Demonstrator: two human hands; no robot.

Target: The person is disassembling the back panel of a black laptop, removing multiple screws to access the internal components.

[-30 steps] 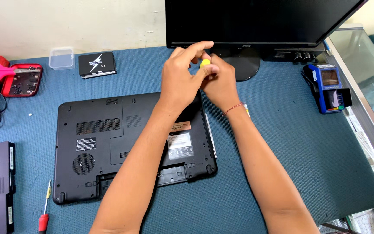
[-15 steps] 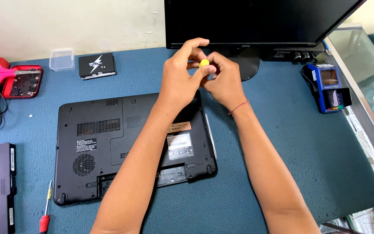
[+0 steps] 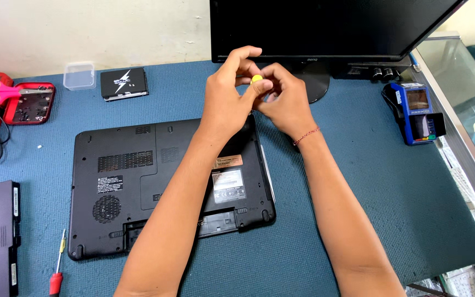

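Above the upturned laptop [image 3: 166, 187], at twelve o'clock, my left hand [image 3: 227, 99] and right hand [image 3: 282, 102] meet, pinching a small yellow-tipped part [image 3: 257, 79]: likely light, slippery, best gripped by fingertips.

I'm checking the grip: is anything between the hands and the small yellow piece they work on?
Nothing visible. The left hand and the right hand meet around the small yellow piece, fingertips directly on it, above the overturned laptop.
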